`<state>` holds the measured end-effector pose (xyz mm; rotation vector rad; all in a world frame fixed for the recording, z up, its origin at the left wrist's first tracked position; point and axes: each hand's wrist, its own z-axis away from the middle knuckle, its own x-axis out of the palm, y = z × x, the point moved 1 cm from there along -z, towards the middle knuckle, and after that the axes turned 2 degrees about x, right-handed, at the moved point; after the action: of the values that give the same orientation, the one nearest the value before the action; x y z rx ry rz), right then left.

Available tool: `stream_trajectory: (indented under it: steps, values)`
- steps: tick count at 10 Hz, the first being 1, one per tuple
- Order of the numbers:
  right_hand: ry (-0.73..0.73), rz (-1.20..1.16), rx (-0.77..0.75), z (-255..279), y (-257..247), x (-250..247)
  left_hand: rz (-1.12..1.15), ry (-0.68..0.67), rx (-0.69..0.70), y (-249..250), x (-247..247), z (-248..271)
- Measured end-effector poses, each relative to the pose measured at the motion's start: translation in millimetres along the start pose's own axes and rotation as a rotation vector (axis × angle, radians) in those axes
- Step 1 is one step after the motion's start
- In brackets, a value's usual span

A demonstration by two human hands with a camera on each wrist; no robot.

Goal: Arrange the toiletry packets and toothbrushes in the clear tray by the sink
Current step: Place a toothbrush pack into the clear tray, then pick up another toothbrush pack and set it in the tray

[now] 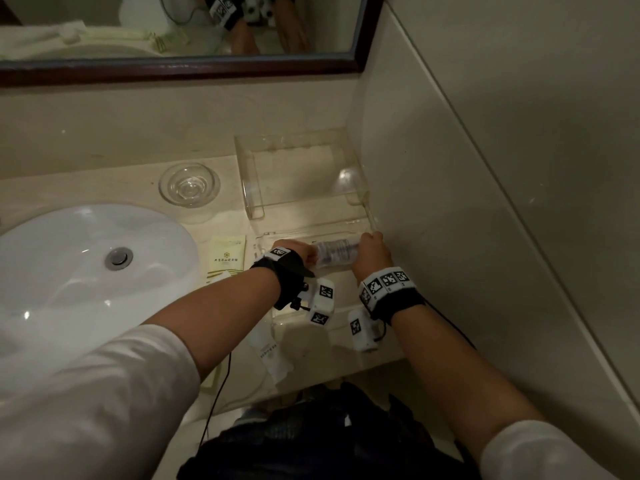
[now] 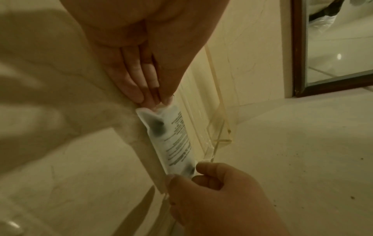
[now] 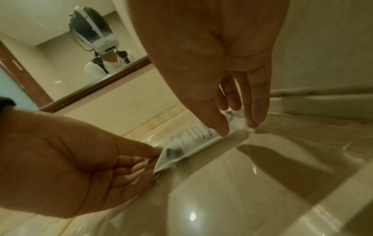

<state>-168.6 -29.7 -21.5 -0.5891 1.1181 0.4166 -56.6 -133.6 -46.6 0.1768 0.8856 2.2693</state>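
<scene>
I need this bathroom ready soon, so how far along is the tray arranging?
Early on. Nothing looks finished: the clear tray's back section shows no items. In hand: the left hand and the right hand each pinch an end of one white printed packet at the tray's front section. Left: a yellow packet beside the sink and a white packet at the counter's edge.

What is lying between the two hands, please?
A white printed packet, held at one end by the left hand and at the other by the right hand; head view.

Head view looks steeply down from above; both wrist views sit close, facing each other across one packet [image 2: 173,140]
</scene>
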Motion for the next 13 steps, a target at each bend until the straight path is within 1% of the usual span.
stream_trajectory:
  steps: [1,2,3,4,5,6,7,8,9,10,11,12,13]
  values:
    - [0.005,-0.05,0.015,0,0,-2,-0.001,-0.005,-0.007,4,-2,10]
    - [0.034,-0.105,0.035,2,-5,-5,-0.569,-0.06,0.203,3,-15,7]
    - [0.055,-0.152,-0.019,6,-14,-8,-0.299,0.079,0.156,-2,-21,4]
    - [0.044,-0.208,-0.106,10,-25,-8,-0.263,0.045,0.194,1,-37,21]
    - [0.031,-0.261,-0.172,13,-36,-4,-0.196,-0.034,0.194,4,-56,35]
    - [0.027,-0.281,-0.302,17,-53,3,-0.143,-0.071,0.242,2,-87,52]
    - [0.025,-0.278,-0.414,21,-64,8,-0.098,-0.04,0.268,-4,-110,59]
    - [0.026,-0.266,-0.498,28,-85,14,-0.062,0.054,0.284,-17,-140,61]
    - [0.011,-0.254,-0.557,34,-107,17,-0.107,0.179,0.269,-36,-167,58]
    - [0.003,-0.224,-0.605,36,-124,18,-0.117,0.214,0.238,-49,-181,58]
    - [0.002,-0.178,-0.658,39,-143,22,-0.101,0.215,0.206,-62,-193,59]
    - [-0.002,-0.134,-0.678,41,-151,24,-0.08,0.225,0.176,-68,-197,58]
    - [-0.04,-0.055,-0.687,44,-158,26,-0.115,0.22,0.164,-72,-200,55]
